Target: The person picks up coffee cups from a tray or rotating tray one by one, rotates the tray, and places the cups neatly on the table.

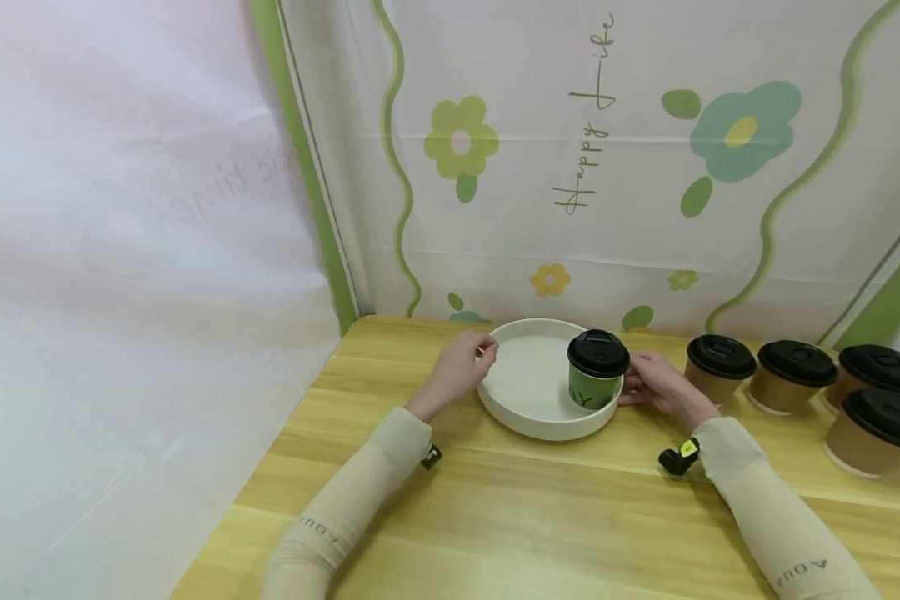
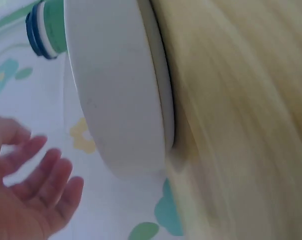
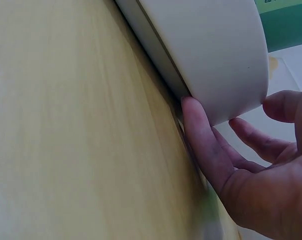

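A round white tray (image 1: 521,392) with a low wall rests on the wooden table. Inside it, by the right rim, stands a green paper cup (image 1: 592,390) with a black lid. My left hand (image 1: 461,367) hovers just off the tray's left side, fingers loosely bent; the left wrist view shows them apart from the wall, holding nothing. On the opposite side my right hand (image 1: 656,382) touches the tray's outer wall. In the right wrist view its little finger (image 3: 201,132) lies along the base edge, and the thumb (image 3: 281,106) meets the upper rim.
Several brown paper cups (image 1: 789,379) with black lids stand to the right of my right hand. A white curtain (image 1: 525,208) with printed flowers hangs behind the table's back edge. Wood tabletop (image 1: 540,508) extends in front of the tray.
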Demonstrator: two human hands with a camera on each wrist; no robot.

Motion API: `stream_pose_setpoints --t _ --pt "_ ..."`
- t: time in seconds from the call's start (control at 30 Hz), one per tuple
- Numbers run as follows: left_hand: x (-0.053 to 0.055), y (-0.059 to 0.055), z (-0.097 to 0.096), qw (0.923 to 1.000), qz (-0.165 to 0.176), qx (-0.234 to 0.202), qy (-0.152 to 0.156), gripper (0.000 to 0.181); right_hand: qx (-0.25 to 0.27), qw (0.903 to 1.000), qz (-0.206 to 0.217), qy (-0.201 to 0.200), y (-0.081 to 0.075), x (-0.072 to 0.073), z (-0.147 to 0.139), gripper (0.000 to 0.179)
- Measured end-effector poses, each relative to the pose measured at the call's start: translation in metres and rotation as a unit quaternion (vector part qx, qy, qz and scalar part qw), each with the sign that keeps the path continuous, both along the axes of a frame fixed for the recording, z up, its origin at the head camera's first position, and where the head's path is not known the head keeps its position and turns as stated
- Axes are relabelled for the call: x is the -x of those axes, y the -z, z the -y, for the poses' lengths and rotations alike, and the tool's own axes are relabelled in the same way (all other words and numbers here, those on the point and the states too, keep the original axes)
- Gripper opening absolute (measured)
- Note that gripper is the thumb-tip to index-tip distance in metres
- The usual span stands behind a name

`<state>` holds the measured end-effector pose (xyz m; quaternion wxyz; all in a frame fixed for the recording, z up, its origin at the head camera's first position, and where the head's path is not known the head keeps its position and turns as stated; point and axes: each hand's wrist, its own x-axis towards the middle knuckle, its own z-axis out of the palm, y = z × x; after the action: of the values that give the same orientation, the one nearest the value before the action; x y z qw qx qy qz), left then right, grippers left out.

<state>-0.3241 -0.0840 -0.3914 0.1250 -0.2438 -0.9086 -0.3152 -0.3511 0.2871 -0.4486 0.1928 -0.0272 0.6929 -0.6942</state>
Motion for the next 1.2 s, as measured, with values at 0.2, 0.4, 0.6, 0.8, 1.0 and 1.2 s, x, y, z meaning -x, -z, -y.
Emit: stream_pose_setpoints --t 0.2,0.4,0.6,0.8,1.0,1.2 --pt "0.015 0.001 0.007 0.984 0.093 -0.12 -0.093 0.031 0.0 1.0 0.001 0.0 0.001 0.001 -0.001 0.027" --pt "0.031 0.009 0.013 0.95 0.192 -0.213 -0.123 0.038 -0.005 1.0 -0.003 -0.001 0.0 0.0 0.0 0.027" --pt "0.035 0.017 0.016 0.9115 0.275 -0.281 -0.122 0.043 -0.008 1.0 -0.002 -0.003 0.001 0.001 -0.002 0.027" --pt "0.035 0.025 0.016 0.9099 0.303 -0.261 -0.111 0.047 -0.009 0.9999 -0.003 -0.004 -0.001 0.001 -0.001 0.026" --pt "0.037 0.034 0.013 0.9105 0.317 -0.246 -0.1 0.051 -0.018 0.9998 0.0 -0.005 -0.003 0.0 0.0 0.026" --pt "0.04 0.038 0.011 0.8979 0.346 -0.254 -0.096 0.053 -0.033 0.9992 -0.012 -0.018 -0.003 0.001 -0.003 0.027"
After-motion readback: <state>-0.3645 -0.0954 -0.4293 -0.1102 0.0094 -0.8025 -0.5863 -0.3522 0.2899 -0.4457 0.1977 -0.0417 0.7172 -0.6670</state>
